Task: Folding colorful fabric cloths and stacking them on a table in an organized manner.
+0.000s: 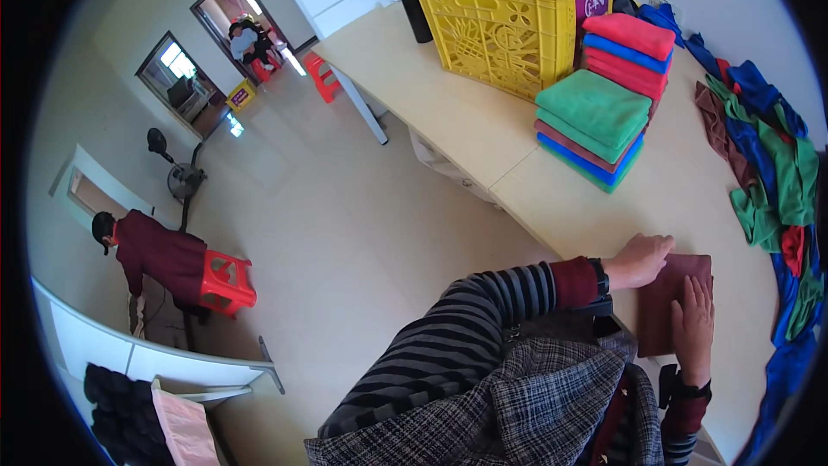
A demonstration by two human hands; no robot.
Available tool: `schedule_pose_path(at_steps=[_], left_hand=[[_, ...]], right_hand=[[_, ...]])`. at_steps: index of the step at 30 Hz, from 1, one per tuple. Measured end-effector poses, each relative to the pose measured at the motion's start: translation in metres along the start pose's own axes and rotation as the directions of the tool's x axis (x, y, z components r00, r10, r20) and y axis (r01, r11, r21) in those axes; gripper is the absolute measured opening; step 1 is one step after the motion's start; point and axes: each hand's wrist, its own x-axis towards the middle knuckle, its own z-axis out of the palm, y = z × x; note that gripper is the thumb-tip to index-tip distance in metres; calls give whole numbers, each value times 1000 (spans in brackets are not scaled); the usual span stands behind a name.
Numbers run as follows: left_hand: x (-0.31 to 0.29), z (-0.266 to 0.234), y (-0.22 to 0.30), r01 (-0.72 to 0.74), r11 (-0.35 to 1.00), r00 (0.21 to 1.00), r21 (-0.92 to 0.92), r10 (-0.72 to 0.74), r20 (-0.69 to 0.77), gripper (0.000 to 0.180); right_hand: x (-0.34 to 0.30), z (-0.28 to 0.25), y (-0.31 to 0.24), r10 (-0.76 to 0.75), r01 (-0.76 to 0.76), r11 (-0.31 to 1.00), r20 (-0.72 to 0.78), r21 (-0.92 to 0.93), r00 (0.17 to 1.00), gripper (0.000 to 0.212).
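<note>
Recorded matt, soft-looking cloth in the folded brown cloth (653,321), the green-topped stack (595,108) and the red-topped stack (628,38), with a similar dull textile finish across the loose cloth heap (780,173). Noted smooth, low-sheen surfacing on the tabletop (479,134) and moulded openwork plastic in the yellow crate (496,39). Logged glossy plastic for the red stool (229,293), smooth reflective finish for the floor (345,216), and rough-looking weave for the plaid garment (552,393).

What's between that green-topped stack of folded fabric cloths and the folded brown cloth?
In the head view: bare, pale tabletop, then the left hand, by the brown cloth.
</note>
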Motion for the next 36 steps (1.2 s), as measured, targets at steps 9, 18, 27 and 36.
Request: schedule_pose_path(at_steps=[9,18,27,36], left_hand=[[-11,-13,3,-5,999,989,-41,-1,-147,32],[-19,-30,14,58,995,998,82,-58,-12,37],[-15,17,52,-282,941,959,189,282,29,69],[-28,6,52,-297,922,955,249,289,72,84]], right_hand=[[5,52,-50,86,-117,986,-242,-117,966,66],[-15,44,-39,97,-126,984,-217,-123,971,63],[3,46,17,98,-92,995,-226,41,969,58],[-9,35,28,151,-144,988,-228,49,962,58]])
